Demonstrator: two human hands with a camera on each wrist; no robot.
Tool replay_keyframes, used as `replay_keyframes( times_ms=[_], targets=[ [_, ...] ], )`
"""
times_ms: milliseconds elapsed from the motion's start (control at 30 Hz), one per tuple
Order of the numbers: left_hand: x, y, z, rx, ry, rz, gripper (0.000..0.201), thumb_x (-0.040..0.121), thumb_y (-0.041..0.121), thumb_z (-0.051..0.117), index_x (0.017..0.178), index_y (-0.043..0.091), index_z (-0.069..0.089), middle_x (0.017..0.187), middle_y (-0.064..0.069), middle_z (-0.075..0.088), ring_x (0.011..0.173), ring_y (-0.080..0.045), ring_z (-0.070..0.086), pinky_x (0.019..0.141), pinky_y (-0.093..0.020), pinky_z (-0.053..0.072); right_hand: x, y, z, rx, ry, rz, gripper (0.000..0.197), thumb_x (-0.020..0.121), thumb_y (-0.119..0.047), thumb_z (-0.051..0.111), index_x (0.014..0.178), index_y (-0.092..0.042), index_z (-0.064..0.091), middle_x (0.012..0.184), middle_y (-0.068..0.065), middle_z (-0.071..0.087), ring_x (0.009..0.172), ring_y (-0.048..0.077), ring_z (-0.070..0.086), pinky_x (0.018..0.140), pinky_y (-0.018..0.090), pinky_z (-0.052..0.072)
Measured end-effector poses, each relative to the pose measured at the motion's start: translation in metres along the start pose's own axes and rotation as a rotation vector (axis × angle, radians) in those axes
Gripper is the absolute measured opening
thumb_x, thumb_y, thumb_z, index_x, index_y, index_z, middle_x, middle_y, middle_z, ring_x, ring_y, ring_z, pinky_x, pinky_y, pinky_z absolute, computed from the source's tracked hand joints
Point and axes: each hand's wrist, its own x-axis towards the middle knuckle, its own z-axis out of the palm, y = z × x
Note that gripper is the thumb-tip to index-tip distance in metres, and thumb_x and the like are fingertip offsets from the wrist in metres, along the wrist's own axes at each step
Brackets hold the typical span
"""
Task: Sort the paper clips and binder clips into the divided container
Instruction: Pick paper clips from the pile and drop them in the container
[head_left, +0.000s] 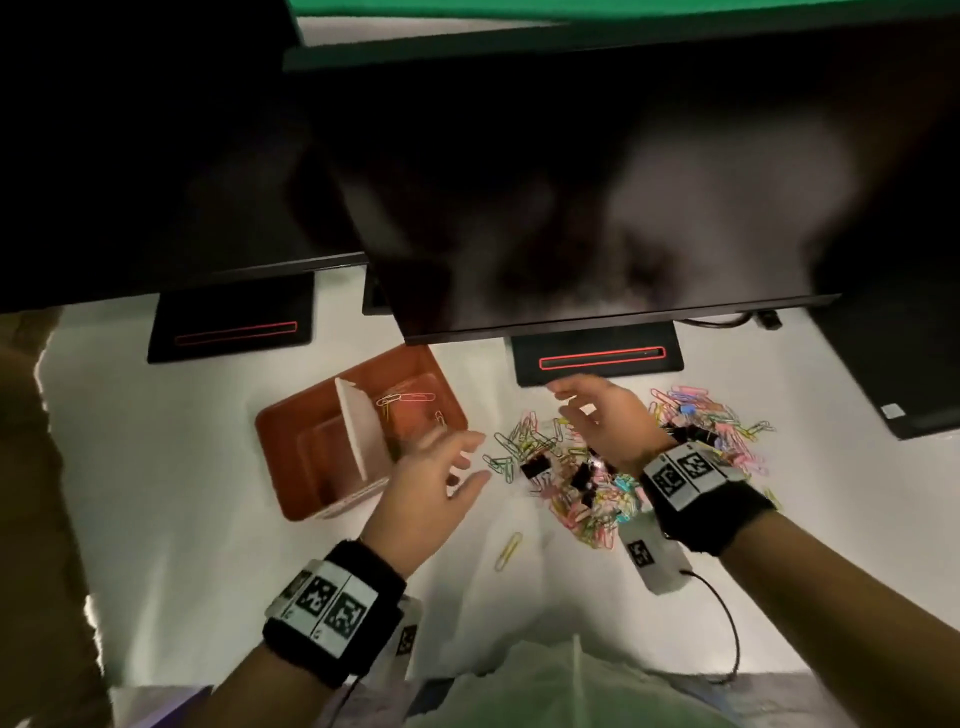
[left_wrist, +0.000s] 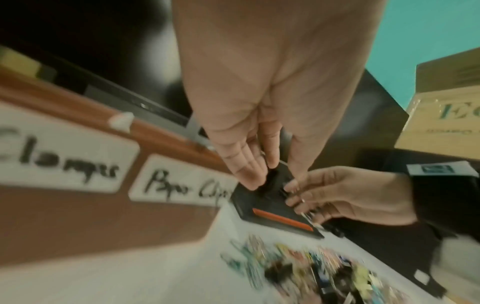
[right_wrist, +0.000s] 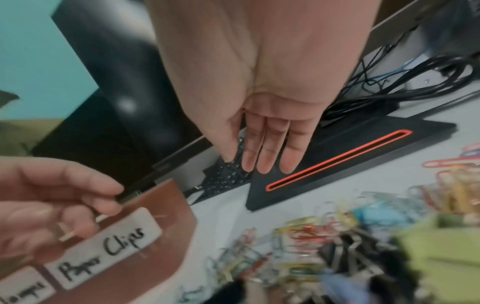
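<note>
A brown divided container stands left of centre, its white divider upright. A few paper clips lie in its right compartment. Its front wall carries labels reading "Clamps" and "Paper Clips". A pile of coloured paper clips and black binder clips covers the table to the right. My left hand hovers between container and pile, fingers relaxed, holding nothing. My right hand hangs over the far side of the pile with straight fingers, empty.
Two black monitor stands with red slots sit just behind, under overhanging dark monitors. More clips spread to the right, near a dark laptop. A single yellow paper clip lies near the front.
</note>
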Motion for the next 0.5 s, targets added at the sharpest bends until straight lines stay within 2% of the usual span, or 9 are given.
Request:
replay_keyframes(
  times_ms=[67,100,167,233,300,400,500],
  targets=[
    [0.006,-0.005,0.024,0.049,-0.100,-0.006,0.046,0.084,0.024,0.065,0.127,0.023,0.050,0.123,0.008,0.047,0.108,-0.006,0.051,0.096,-0.025,0.046,0.008,0.013,-0.006,-0.158,-0.105,-0.017,0.037,0.093,-0.013,0.050,0.129,-0.021,0.051,0.131,0.000,0.056,0.115,0.016,0.054,0.100,0.029,0.042],
    [0.010,-0.008,0.036,0.088,-0.139,-0.022,0.053,0.084,0.025,0.065,0.132,0.022,0.044,0.133,0.006,0.041,0.119,-0.008,0.045,0.104,-0.023,0.038,0.015,0.017,-0.006,-0.216,-0.159,-0.036,0.039,0.093,-0.012,0.049,0.131,-0.021,0.049,0.137,0.000,0.051,0.122,0.017,0.050,0.103,0.030,0.039],
    [0.018,-0.013,0.055,0.174,-0.199,-0.080,0.066,0.084,0.026,0.063,0.141,0.022,0.030,0.149,0.006,0.024,0.137,-0.012,0.025,0.113,-0.024,0.022,0.028,0.020,0.000,-0.286,-0.251,-0.088,0.044,0.092,-0.008,0.048,0.133,-0.023,0.048,0.143,0.000,0.045,0.130,0.019,0.043,0.110,0.032,0.034],
    [0.025,-0.017,0.069,0.264,-0.240,-0.127,0.076,0.085,0.025,0.062,0.146,0.025,0.016,0.156,0.008,0.005,0.143,-0.017,0.010,0.117,-0.037,0.020,0.041,0.021,0.009,-0.357,-0.355,-0.129,0.051,0.089,-0.002,0.047,0.135,-0.025,0.046,0.149,-0.001,0.038,0.137,0.020,0.035,0.114,0.033,0.028],
    [0.032,-0.022,0.079,0.352,-0.254,-0.133,0.081,0.086,0.021,0.061,0.147,0.024,0.009,0.157,0.007,0.000,0.144,-0.020,0.008,0.117,-0.042,0.021,0.052,0.021,0.017,-0.449,-0.471,-0.170,0.058,0.087,0.001,0.047,0.138,-0.027,0.042,0.153,-0.002,0.029,0.140,0.021,0.027,0.115,0.034,0.026],
    [0.042,-0.031,0.085,0.428,-0.237,-0.107,0.074,0.087,0.023,0.059,0.146,0.019,0.015,0.155,0.001,0.017,0.141,-0.022,0.018,0.116,-0.040,0.022,0.063,0.021,0.023,-0.559,-0.564,-0.262,0.063,0.083,-0.005,0.056,0.139,-0.027,0.039,0.150,0.000,0.027,0.135,0.024,0.028,0.111,0.037,0.031],
    [0.046,-0.036,0.087,0.368,-0.151,-0.053,0.053,0.085,0.015,0.060,0.136,0.015,0.043,0.135,-0.003,0.046,0.123,-0.022,0.043,0.106,-0.036,0.037,0.066,0.024,0.024,-0.561,-0.594,-0.296,0.058,0.080,-0.013,0.063,0.134,-0.025,0.046,0.138,0.002,0.034,0.123,0.024,0.035,0.104,0.038,0.037]
  ],
)
